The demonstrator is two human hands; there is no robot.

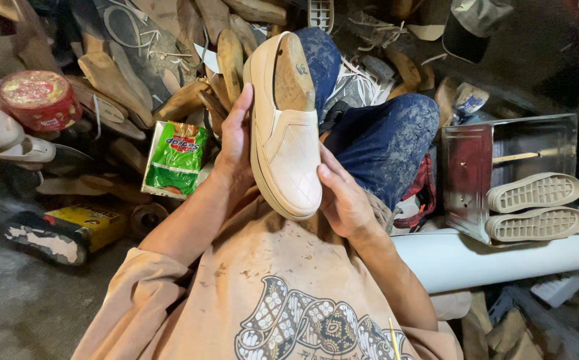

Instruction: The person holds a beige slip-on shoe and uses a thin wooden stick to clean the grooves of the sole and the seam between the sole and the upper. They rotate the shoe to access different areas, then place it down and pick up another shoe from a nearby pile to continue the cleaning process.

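Both-hand grip: left hand (235, 148) and right hand (343, 200) clasped on cream slip-on shoe (284, 137), held mid-scene above lap. Upper already fitted over wooden last (292, 73); two soles (535, 207) unattached at right, on metal box (468, 180).

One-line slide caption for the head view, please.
Both hands, left hand and right hand, hold a cream slip-on shoe.

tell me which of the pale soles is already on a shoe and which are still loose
The sole under the cream slip-on shoe, held between left hand and right hand. The two loose soles lie tread-up on the metal box.
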